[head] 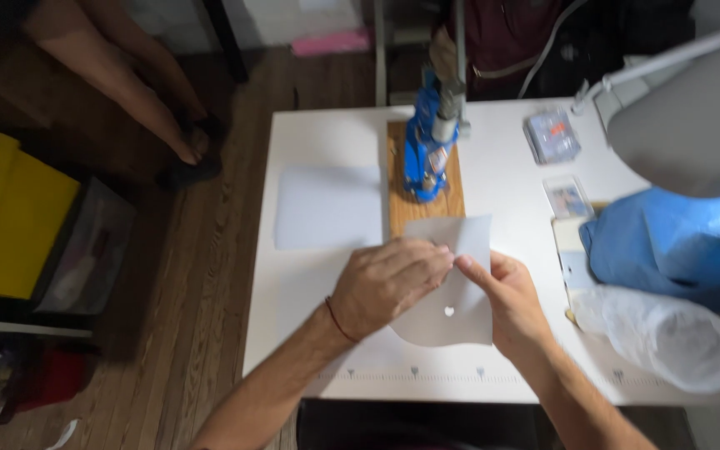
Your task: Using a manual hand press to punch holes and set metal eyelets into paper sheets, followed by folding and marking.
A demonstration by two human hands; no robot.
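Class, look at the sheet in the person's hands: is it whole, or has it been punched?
Punched. The white sheet, held by the left hand and right hand, shows one small hole near its lower middle.

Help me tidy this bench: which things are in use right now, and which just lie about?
In use:
left hand
right hand
punched white sheet, held by both hands

Lying about:
blue press on its wooden board
spare white sheet
two clear packets
blue cloth
white bag
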